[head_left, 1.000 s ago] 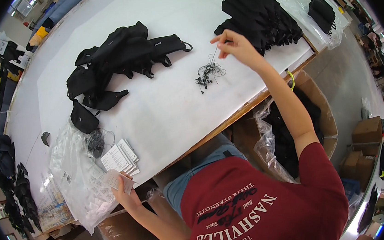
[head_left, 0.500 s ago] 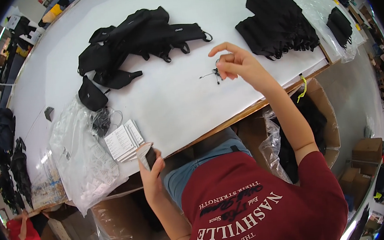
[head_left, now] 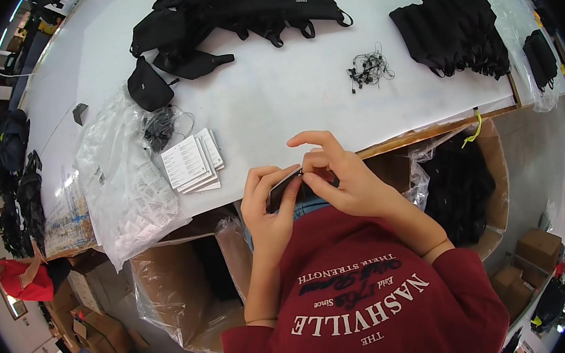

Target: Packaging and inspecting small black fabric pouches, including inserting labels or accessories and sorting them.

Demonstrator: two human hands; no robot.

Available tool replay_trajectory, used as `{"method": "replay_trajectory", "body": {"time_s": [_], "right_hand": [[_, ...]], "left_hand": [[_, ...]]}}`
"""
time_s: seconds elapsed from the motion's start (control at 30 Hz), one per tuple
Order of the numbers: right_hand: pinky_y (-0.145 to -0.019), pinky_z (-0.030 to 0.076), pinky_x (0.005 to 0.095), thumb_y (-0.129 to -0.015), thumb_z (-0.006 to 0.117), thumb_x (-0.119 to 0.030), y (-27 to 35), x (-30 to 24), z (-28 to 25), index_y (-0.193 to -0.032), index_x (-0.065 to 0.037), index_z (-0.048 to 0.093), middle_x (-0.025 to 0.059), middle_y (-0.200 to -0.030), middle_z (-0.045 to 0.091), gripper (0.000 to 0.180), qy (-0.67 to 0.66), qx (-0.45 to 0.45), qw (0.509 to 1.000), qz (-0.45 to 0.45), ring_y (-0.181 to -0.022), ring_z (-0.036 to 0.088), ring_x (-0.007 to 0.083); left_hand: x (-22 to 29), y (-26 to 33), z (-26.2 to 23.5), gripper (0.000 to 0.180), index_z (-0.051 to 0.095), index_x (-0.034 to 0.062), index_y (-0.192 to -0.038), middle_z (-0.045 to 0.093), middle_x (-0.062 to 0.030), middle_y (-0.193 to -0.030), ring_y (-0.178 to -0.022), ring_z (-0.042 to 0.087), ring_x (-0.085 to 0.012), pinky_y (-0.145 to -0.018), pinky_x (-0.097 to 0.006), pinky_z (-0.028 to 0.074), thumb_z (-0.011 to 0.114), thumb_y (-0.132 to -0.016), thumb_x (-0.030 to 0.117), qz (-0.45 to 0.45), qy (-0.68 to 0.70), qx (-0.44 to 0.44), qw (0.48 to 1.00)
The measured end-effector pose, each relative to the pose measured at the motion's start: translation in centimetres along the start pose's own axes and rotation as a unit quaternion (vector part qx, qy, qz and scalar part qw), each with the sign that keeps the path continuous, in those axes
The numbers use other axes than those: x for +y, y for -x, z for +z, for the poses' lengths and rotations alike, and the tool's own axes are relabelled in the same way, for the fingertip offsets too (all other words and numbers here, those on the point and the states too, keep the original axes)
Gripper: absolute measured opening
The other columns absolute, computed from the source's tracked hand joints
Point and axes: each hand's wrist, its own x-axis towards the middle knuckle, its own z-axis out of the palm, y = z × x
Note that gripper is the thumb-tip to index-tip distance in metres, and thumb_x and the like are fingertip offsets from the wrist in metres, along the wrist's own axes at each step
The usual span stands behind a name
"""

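Observation:
My left hand (head_left: 268, 205) grips a small dark flat card (head_left: 282, 189) close to my chest, just below the table's front edge. My right hand (head_left: 340, 174) pinches at the top corner of that same card, thumb and fingers closed on it; a thin loop may be between them, too small to tell. On the white table (head_left: 275, 102) lie a small tangle of black string loops (head_left: 369, 69), a stack of white paper tags (head_left: 189, 161), a heap of black pouches with straps (head_left: 232, 11) and a neat pile of folded black pouches (head_left: 455, 24).
Crumpled clear plastic bags (head_left: 123, 185) cover the table's near left corner. Open cardboard boxes lined with plastic stand under the table at left (head_left: 184, 281) and right (head_left: 467, 186). A person in a red shirt (head_left: 23, 276) sits far left. More cartons (head_left: 541, 247) stand at lower right.
My right hand left the string tangle and came back to my chest. My left hand brought the dark card in from the left, and both hands now meet on it.

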Motion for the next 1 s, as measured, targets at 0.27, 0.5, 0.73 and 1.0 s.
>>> {"method": "replay_trajectory", "body": {"time_s": [0.27,0.5,0.73,1.0], "right_hand": [[-0.053,0.040,0.0255,-0.083,0.053,0.003,0.0,0.8,0.9,-0.121,-0.006,0.044,0.0041,-0.065,0.050,0.040,0.041,0.064,0.997,-0.031,-0.054,0.047,0.0141],[-0.055,0.043,0.0248,-0.083,0.060,0.001,0.2,1.5,0.2,-0.101,-0.002,0.057,0.0062,-0.076,0.062,0.018,0.014,0.055,0.998,-0.021,-0.059,0.052,0.0121],[-0.055,0.041,0.0233,-0.081,0.065,-0.003,0.4,1.6,-0.7,-0.089,-0.003,0.064,0.0052,-0.072,0.063,0.008,-0.028,-0.019,0.999,0.017,-0.059,0.053,0.0111],[-0.051,0.038,0.0199,-0.088,0.063,-0.011,-0.4,2.6,-0.5,-0.087,-0.002,0.062,0.0000,-0.066,0.059,0.010,-0.171,-0.041,0.980,0.093,-0.055,0.050,0.0054]], "left_hand": [[-0.2,0.3,0.5,0.021,0.067,0.0008,-0.089,0.060,-0.0071,-0.080,-0.069,0.058,-0.0181,-0.061,-0.025,0.047,0.071,-0.071,-0.007,0.049,-0.097,0.051,0.993],[-0.4,0.4,-0.4,0.015,0.066,-0.0005,-0.089,0.061,-0.0086,-0.085,-0.074,0.058,-0.0172,-0.065,-0.026,0.046,0.071,-0.075,0.000,0.109,-0.080,0.061,0.989],[-1.7,0.3,-2.0,0.008,0.057,-0.0005,-0.094,0.057,-0.0021,-0.089,-0.082,0.052,-0.0061,-0.073,-0.019,0.040,0.054,-0.093,0.007,-0.186,0.236,-0.159,0.941],[-1.8,-0.2,-1.3,0.008,0.054,0.0009,-0.089,0.052,0.0000,-0.083,-0.073,0.050,-0.0049,-0.065,-0.019,0.039,0.054,-0.093,0.008,-0.133,0.162,-0.116,0.971]]}}
